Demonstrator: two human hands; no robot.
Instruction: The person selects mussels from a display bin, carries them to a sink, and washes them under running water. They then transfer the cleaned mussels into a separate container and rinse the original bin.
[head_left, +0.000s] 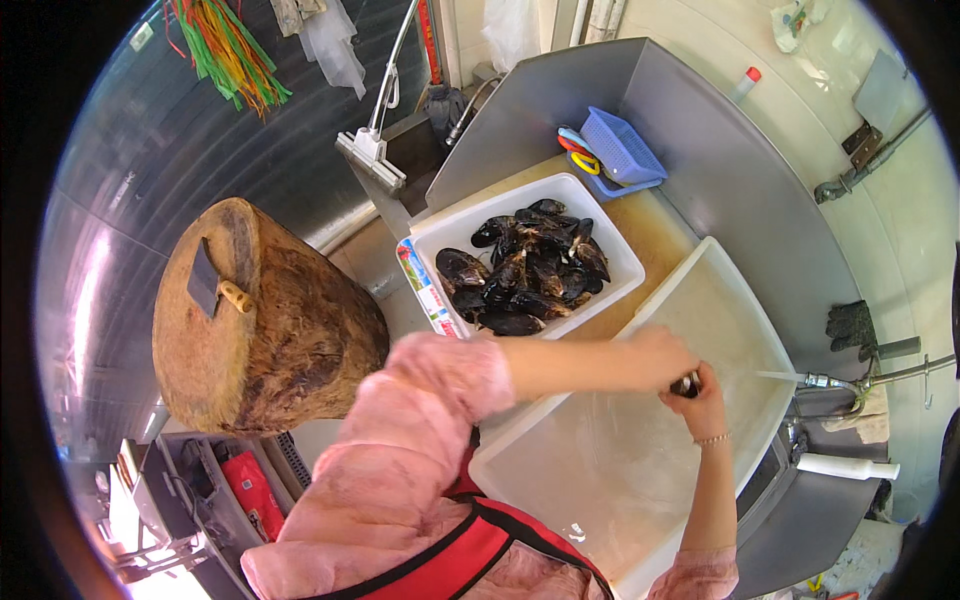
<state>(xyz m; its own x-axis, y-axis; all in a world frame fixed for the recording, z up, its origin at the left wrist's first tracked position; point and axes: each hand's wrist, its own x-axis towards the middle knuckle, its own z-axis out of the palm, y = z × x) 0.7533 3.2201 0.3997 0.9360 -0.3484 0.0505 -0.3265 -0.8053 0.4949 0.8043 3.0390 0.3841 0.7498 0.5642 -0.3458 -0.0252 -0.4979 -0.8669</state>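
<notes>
My left hand (664, 361) reaches across from the left, blurred, and meets my right hand over a large white plastic tub (555, 450) of cloudy water. A small dark shell, seemingly a mussel (686, 385), sits in the fingers of my right hand (701, 409), which wears a bracelet. Whether my left hand grips the shell or something else cannot be told. Water runs into the tub from a metal tap (817, 380) at the right. Beyond my left forearm, a white plastic tray (622, 277) holds a heap of dark mussels (525, 277).
A blue plastic basket (622, 150) and coloured handles (583, 161) stand behind the tray. At the left, a cleaver (204, 281) lies on a tree-trunk chopping block (202, 352). A grey metal splash guard (720, 172) rises behind the tub. A white bottle (847, 466) lies at the right.
</notes>
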